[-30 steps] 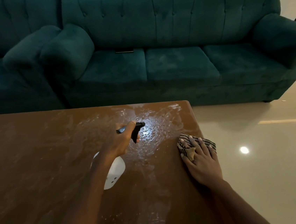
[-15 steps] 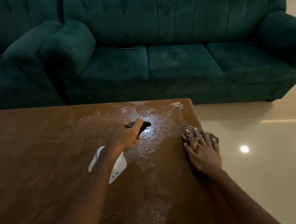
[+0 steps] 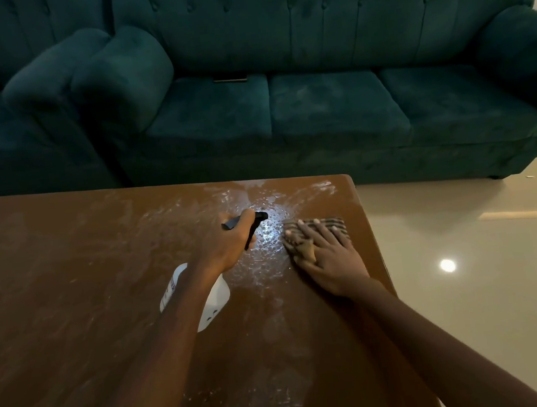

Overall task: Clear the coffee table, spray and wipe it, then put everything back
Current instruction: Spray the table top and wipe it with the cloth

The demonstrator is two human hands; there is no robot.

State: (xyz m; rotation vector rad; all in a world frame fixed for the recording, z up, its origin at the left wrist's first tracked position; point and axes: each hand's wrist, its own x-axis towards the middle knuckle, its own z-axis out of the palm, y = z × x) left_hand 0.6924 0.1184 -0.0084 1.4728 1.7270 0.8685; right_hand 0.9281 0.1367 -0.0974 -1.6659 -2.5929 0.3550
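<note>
Brown wood, wet and streaked, fills the lower two thirds of the frame: the table (image 3: 74, 323) carries nothing but the two things now in use. A glistening patch of spray (image 3: 265, 246) sits right of centre, near the far right corner. The left hand (image 3: 228, 244) is closed around the neck of the bottle (image 3: 214, 298), a finger on the black trigger, nozzle aimed at that patch; the white body hangs tilted below the wrist, above the wood. The right hand (image 3: 329, 260) lies flat with fingers spread, pressing the striped cloth (image 3: 316, 228) onto the table just right of the wet patch and close to the right edge.

The risks here look small but real. The nozzle points toward the far edge, so another squeeze could send mist past the wood onto the green sofa (image 3: 317, 115) behind it, which fills the upper half of the frame. The cloth lies so close to the right edge that a wide stroke could carry it off, or push liquid over onto the glossy floor (image 3: 471, 314) at lower right, leaving that slick. White streaks run across the left and near parts of the wood; if the liquid dries before the cloth reaches it, more such marks may stay. The hanging bottle could also knock the surface if the wrist drops.
</note>
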